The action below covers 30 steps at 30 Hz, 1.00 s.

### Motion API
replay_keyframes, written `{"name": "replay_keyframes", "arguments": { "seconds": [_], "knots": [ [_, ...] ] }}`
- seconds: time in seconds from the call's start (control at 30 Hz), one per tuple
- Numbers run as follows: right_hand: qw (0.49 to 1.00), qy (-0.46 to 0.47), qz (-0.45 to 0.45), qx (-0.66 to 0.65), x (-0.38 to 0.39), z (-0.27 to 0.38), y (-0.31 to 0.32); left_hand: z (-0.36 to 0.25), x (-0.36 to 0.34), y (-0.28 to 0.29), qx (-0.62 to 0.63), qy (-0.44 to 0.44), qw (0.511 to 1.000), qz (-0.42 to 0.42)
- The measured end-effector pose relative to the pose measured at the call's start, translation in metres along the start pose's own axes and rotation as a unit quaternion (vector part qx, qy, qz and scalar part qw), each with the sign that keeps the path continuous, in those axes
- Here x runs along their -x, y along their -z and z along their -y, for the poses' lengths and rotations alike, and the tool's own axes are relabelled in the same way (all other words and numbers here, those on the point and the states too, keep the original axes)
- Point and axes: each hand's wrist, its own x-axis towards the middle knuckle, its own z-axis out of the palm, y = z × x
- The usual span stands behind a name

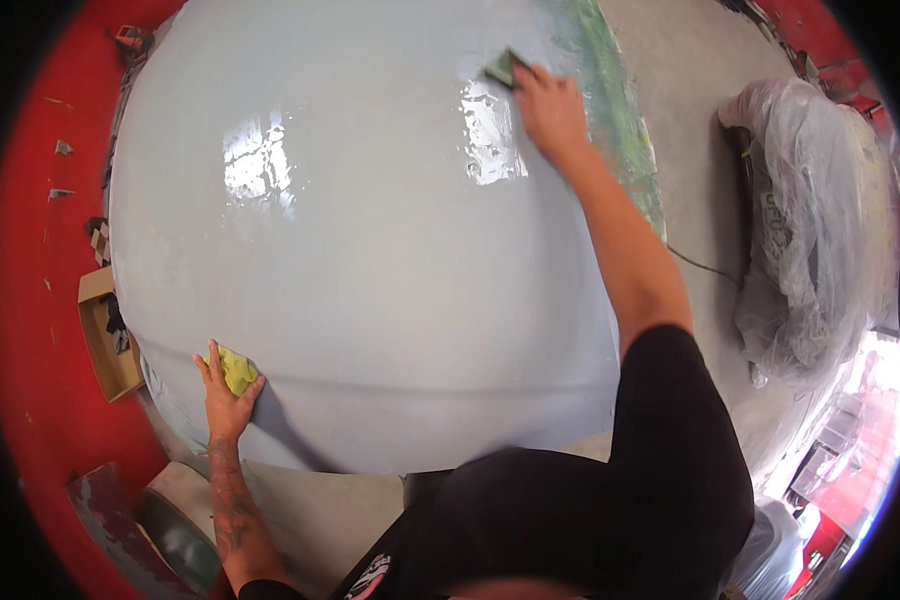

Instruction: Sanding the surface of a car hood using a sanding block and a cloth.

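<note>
On the body panel (370,290), the left hand (230,402) and a cloth (238,371) lie near left, the right hand (553,112) and a pad (503,66) far right. Left of the panel sits a cardboard box (120,377); to its right, across the floor (682,120), plastic sheeting (805,225).

The view's upper edge cuts off the panel (360,270). The left hand (227,398) hides part of the yellow cloth (237,370); the right hand (550,108) covers some of the pad (502,67). Dark items (117,322) in the box (97,342) are indistinct.
</note>
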Motion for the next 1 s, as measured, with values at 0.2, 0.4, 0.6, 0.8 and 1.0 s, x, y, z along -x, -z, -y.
{"name": "replay_keyframes", "arguments": {
  "seconds": [0.2, 0.4, 0.6, 0.8, 1.0],
  "knots": [
    [0.968, 0.128, 0.167, -0.138, 0.248, 0.074, 0.105, 0.001, 0.007, -0.002, 0.013, 0.026, 0.999, -0.015],
    [0.993, 0.102, 0.043, -0.042, 0.067, 0.003, 0.030, -0.008, -0.002, -0.006, 0.016, 0.024, 1.000, -0.004],
    [1.000, -0.008, -0.017, 0.004, 0.031, 0.032, -0.009, -0.004, -0.002, -0.009, 0.010, 0.021, 1.000, -0.016],
    [0.953, 0.090, 0.196, -0.212, 0.252, 0.159, 0.063, -0.005, 0.002, -0.005, 0.002, 0.037, 0.999, -0.016],
    [0.993, 0.103, 0.026, -0.041, 0.082, 0.060, 0.027, 0.004, 0.001, -0.010, 0.013, 0.024, 0.999, -0.026]
  ]
}}
